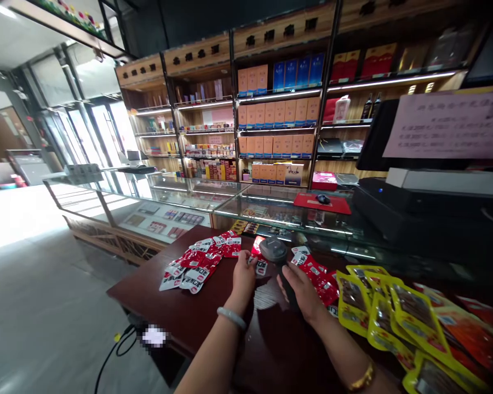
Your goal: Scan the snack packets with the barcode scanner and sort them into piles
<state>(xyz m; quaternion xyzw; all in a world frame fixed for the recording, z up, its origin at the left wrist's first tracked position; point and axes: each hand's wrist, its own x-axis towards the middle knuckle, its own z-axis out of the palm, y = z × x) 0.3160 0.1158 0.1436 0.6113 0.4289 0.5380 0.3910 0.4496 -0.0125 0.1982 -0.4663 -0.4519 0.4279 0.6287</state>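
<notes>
My right hand [299, 290] is wrapped round the handle of a dark barcode scanner [273, 249], its head over the table. Left of it, my left hand [244, 276] pinches the edge of a small red and white snack packet [261, 267], which the scanner head partly covers. A spread pile of similar red and white packets [201, 260] lies on the dark wooden table [148, 287] to the left. More red packets [318, 279] lie just beyond my right hand. Yellow-edged snack bags with clear windows [380, 312] are heaped at the right.
A glass display counter [246, 208] runs behind the table. On it are a red mat [322, 203] with a black mouse [322, 199] and a dark register with a monitor [431, 137]. Orange bags [468, 328] lie far right. Shelves of boxes line the wall. A black cable [107, 355] hangs at lower left.
</notes>
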